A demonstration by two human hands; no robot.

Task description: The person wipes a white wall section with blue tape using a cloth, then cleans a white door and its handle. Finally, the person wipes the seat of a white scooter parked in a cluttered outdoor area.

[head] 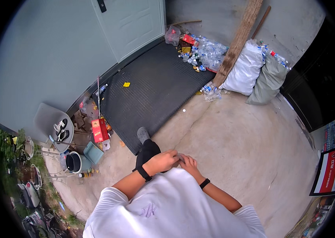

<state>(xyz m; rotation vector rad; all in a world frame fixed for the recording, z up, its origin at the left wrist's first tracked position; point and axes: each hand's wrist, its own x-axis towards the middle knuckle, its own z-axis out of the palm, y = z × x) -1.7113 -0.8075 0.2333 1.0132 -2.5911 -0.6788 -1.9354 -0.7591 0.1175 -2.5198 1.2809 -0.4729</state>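
Observation:
Both hands meet in front of my waist, above the concrete floor. My left hand [163, 160] has its fingers bent inward around one end of a small greyish thing [181, 157]. At its other side, my right hand [190, 166] curls its fingers against the same thing. Most of it is hidden by the fingers, and I cannot tell what it is. A dark band circles each wrist. Just beyond the hands, my foot in a grey clog [143, 134] stands at the edge of a black ribbed rubber mat [152, 92].
A pile of plastic bottles [212, 53], a leaning wooden plank [239, 44], a white sack [243, 68] and a grey sack [268, 80] stand ahead right. To the left are a grey chair [47, 116] with shoes, a red box [99, 131], a dustpan [93, 152] and a bucket [84, 163].

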